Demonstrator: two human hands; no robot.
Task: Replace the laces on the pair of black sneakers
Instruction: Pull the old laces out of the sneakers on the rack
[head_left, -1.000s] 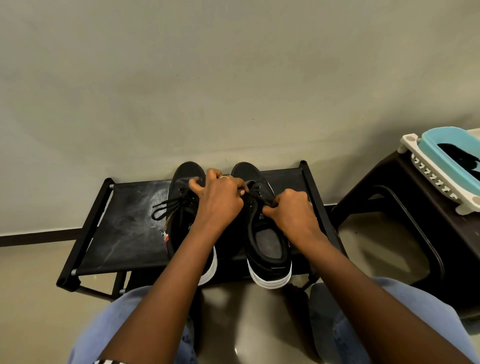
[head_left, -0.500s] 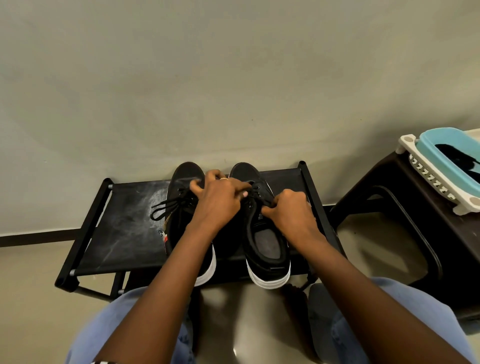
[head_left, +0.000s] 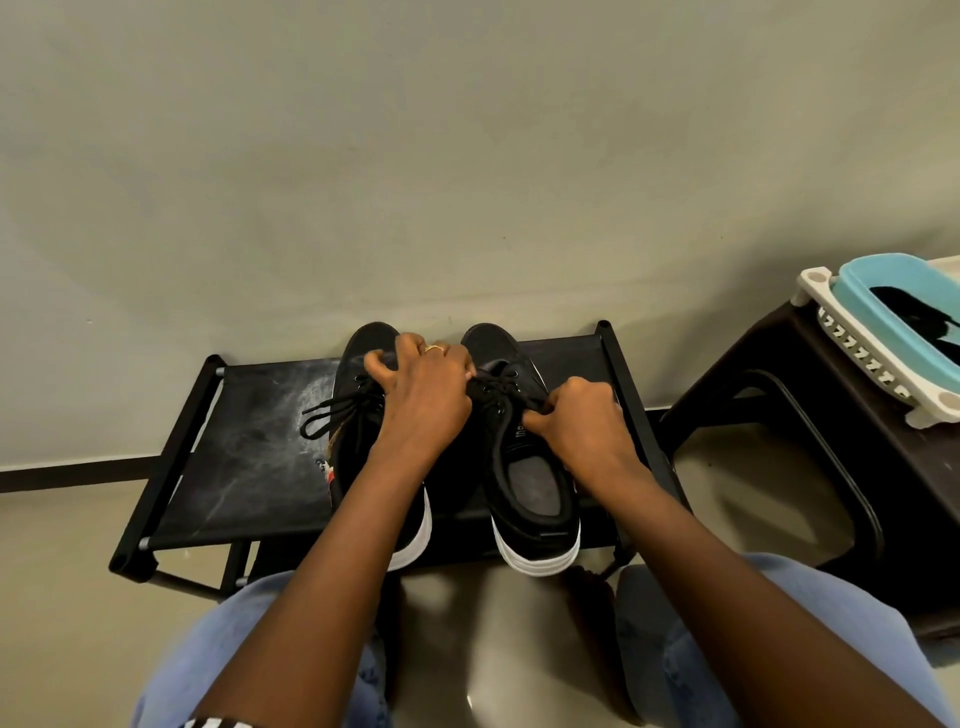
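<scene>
Two black sneakers with white soles stand side by side on a low black rack (head_left: 244, 457), toes toward the wall. The left sneaker (head_left: 363, 343) is partly covered by my left arm; its black lace (head_left: 337, 410) loops out to the left. The right sneaker (head_left: 535, 488) shows its grey insole. My left hand (head_left: 426, 395) lies over the gap between the shoes, fingers curled at the right shoe's lace. My right hand (head_left: 576, 415) pinches the black lace (head_left: 511, 389) on the right shoe's right side.
A dark stool (head_left: 810, 415) stands at the right, carrying a white and blue basin (head_left: 883, 332) with something black inside. A plain wall rises just behind the rack. My knees in blue jeans (head_left: 779, 623) are close to the rack's front edge.
My left hand has shifted slightly toward the toes. My right hand has stayed on the right shoe's lace. The shoes have not moved.
</scene>
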